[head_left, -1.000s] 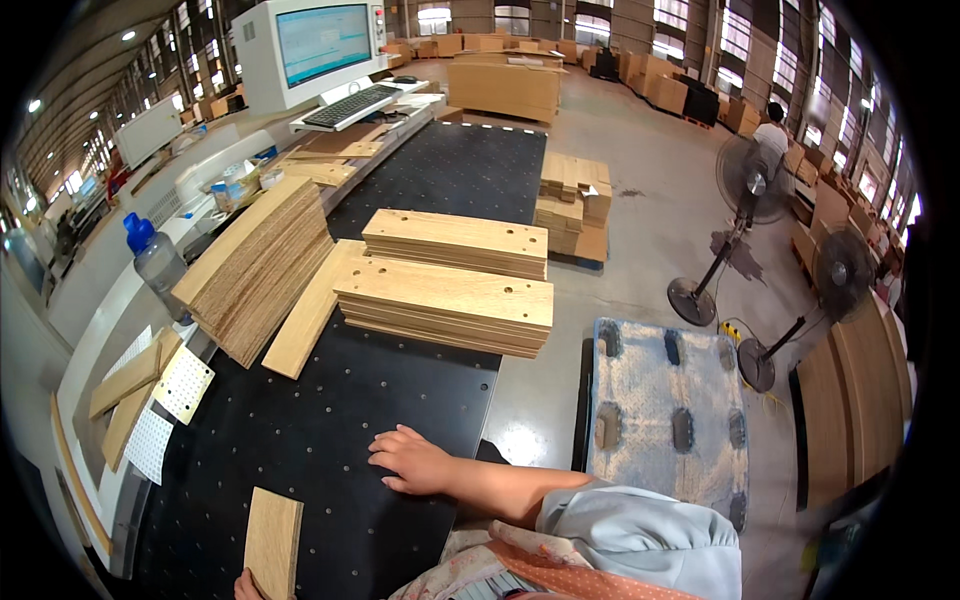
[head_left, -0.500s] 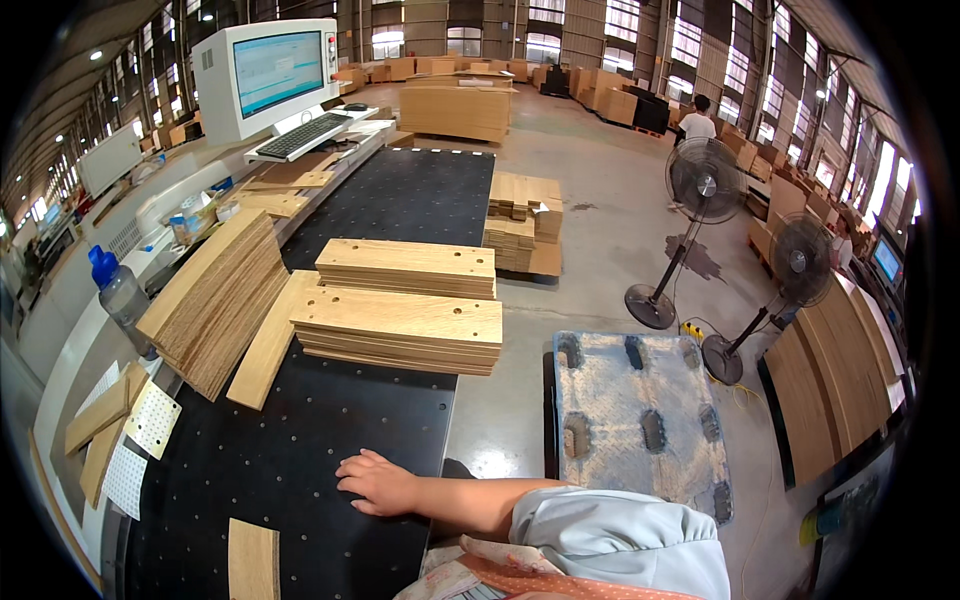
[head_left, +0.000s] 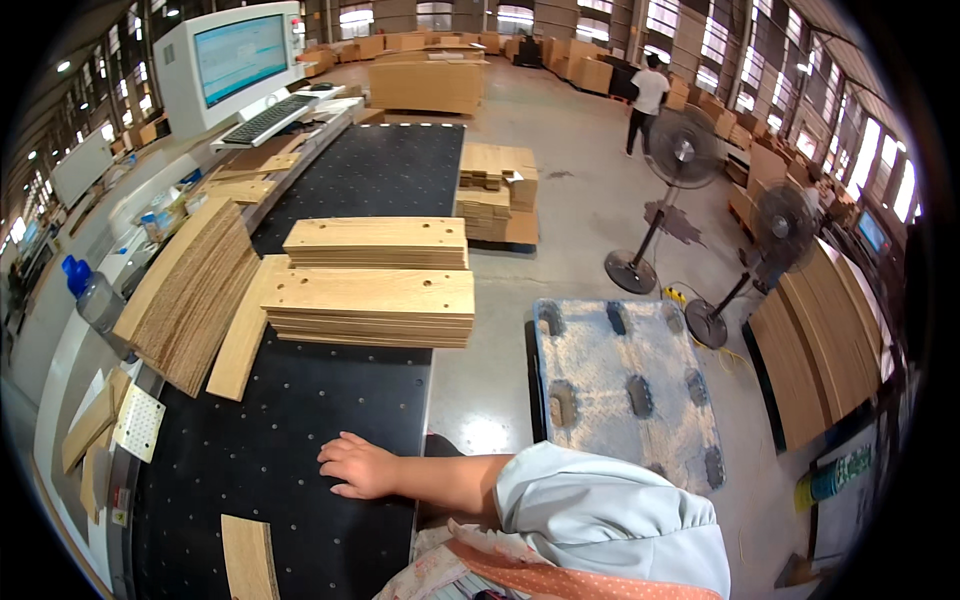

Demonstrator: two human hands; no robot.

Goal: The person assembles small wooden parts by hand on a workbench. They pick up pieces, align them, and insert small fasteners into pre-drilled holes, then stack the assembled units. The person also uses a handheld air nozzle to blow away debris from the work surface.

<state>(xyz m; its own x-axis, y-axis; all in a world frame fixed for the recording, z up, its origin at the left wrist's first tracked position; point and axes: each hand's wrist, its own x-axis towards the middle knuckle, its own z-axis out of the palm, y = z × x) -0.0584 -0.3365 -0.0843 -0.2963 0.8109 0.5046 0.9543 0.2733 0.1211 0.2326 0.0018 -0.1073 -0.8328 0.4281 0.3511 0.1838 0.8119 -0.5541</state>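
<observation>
The right hand (head_left: 360,468) lies palm down on the black, dotted bench (head_left: 330,395), a little in from its right edge, with the fingers (head_left: 334,455) loosely spread, slightly bent and gripping nothing. Its forearm reaches in across that right edge, out of a pale puffed sleeve (head_left: 610,515). The left hand is outside the view, so I cannot tell how its fingers stand or whether they have hold of anything.

A loose board (head_left: 250,557) lies on the near part of the bench, toward the left edge and apart from the right hand; the picture cuts off its lower end.

Farther along the bench, the front stack (head_left: 370,300) of drilled boards reaches past the right edge, and the rear stack (head_left: 380,242) is just behind it. A single plank (head_left: 240,345) slants between the front stack and a tall pile (head_left: 190,300) of boards at the left edge. Beyond that edge are a blue-capped bottle (head_left: 97,305), a white perforated plate (head_left: 139,424) and short wooden strips (head_left: 95,425). On the floor off the right edge lies a worn blue pallet (head_left: 640,350).
</observation>
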